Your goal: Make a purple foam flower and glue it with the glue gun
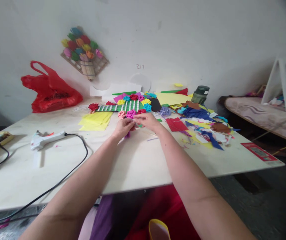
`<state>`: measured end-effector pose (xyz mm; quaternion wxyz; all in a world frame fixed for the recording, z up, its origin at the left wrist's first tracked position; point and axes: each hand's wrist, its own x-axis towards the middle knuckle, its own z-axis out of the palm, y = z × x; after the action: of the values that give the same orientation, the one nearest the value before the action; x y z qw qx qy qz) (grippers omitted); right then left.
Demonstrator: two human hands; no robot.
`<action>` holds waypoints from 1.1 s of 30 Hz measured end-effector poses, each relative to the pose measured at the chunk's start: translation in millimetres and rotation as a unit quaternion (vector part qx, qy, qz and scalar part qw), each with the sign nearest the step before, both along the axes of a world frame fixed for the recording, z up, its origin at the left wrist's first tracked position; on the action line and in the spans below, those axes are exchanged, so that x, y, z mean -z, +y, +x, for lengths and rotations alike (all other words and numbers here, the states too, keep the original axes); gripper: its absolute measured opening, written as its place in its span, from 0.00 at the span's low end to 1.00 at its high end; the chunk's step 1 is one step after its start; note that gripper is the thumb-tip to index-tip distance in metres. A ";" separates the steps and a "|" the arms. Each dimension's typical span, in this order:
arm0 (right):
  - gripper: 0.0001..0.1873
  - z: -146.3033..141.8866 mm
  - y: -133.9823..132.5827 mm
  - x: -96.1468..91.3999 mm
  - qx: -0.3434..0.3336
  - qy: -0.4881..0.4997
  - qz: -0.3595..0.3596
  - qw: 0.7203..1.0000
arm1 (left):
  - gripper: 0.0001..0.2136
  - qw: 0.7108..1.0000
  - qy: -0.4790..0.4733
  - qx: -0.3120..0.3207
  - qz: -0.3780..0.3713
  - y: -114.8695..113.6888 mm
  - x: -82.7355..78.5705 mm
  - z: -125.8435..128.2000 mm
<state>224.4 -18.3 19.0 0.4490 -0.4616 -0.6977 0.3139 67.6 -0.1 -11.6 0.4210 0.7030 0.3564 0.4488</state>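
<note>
A guitar-shaped craft piece (130, 106) lies on the table, with a green and white striped middle and crepe-paper flowers in several colours round its edge. At its near edge, beside a magenta flower (131, 113), my two hands meet. My left hand (124, 128) is closed, its thumb and fingertips pinched together. My right hand (145, 120) reaches in from the right, fingers bent together and fingertips close to the magenta flower. What either hand pinches is too small to make out. A bit of purple paper (127, 134) shows just below the left fingertips.
A white glue gun (44, 141) lies at left, its black cord (83, 156) running off the front edge. Yellow sheets (96, 120), a phone-like black object (155, 104), a red sheet (176, 124) and heaped scraps (200, 116) surround the craft piece. Behind stand a red bag (51, 91) and green bottle (199, 95).
</note>
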 end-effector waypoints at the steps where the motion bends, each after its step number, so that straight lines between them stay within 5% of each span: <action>1: 0.14 -3.1 1.5 2.5 0.003 0.012 0.022 1.000 | 0.15 1.000 0.011 -0.007 0.012 0.8 0.3 0.3; 11: 0.09 18.8 22.2 5.9 0.185 0.034 0.117 0.975 | 0.19 0.993 0.002 -0.116 0.013 4.0 -6.8 -8.1; 14: 0.12 50.0 23.9 -1.8 0.364 0.052 0.194 0.910 | 0.20 0.963 0.127 -0.237 0.020 7.2 -11.8 -17.1; 16: 0.11 71.8 20.5 -6.7 0.471 0.025 0.219 0.854 | 0.21 0.916 0.276 -0.292 0.005 6.9 -16.4 -21.0; 19: 0.14 93.4 13.1 -8.6 0.559 -0.024 0.217 0.800 | 0.27 0.866 0.412 -0.284 -0.027 3.2 -22.0 -20.0; 22: 0.17 96.3 8.5 -5.3 0.603 -0.072 0.180 0.774 | 0.30 0.841 0.476 -0.257 -0.005 -0.4 -21.3 -13.1; 27: 0.17 83.5 7.8 -4.5 0.582 -0.131 0.165 0.786 | 0.16 0.833 0.487 -0.255 0.055 3.1 -7.9 -7.1; 33: 0.17 82.1 5.1 -10.4 0.506 -0.147 0.057 0.848 | 0.12 0.866 0.384 -0.315 0.057 9.0 -1.7 -16.2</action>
<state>306.5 -13.2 29.4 0.4635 -0.7650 -0.4418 -0.0688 51.4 8.9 -9.8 0.0465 0.6931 0.6659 0.2721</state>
